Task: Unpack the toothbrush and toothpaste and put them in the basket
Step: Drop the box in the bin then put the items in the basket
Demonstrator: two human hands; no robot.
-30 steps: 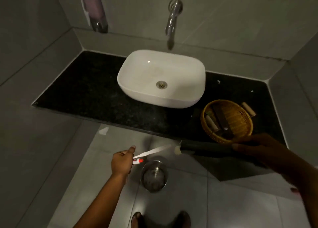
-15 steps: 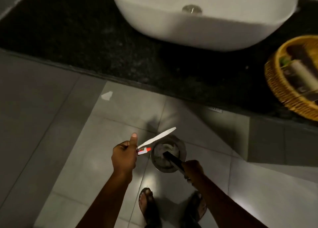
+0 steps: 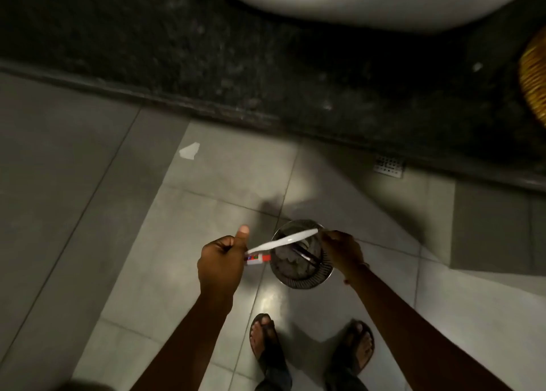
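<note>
1. We stand over the metal bin (image 3: 301,260) on the floor, below the counter's front edge.
2. Our left hand (image 3: 220,262) pinches toothbrush (image 3: 282,241) and toothpaste (image 3: 257,258).
3. Our right hand (image 3: 342,250) hangs loosely curled above the bin, apparently empty.
4. Next: carry both to the basket (image 3: 533,80) at the counter's right.

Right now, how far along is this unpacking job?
Unpacking looks done: a dark wrapper lies in the metal bin on the floor, under the right hand. In hand: the left hand holds the white toothbrush and small toothpaste tube. Left: putting both in the wicker basket on the counter.
</note>
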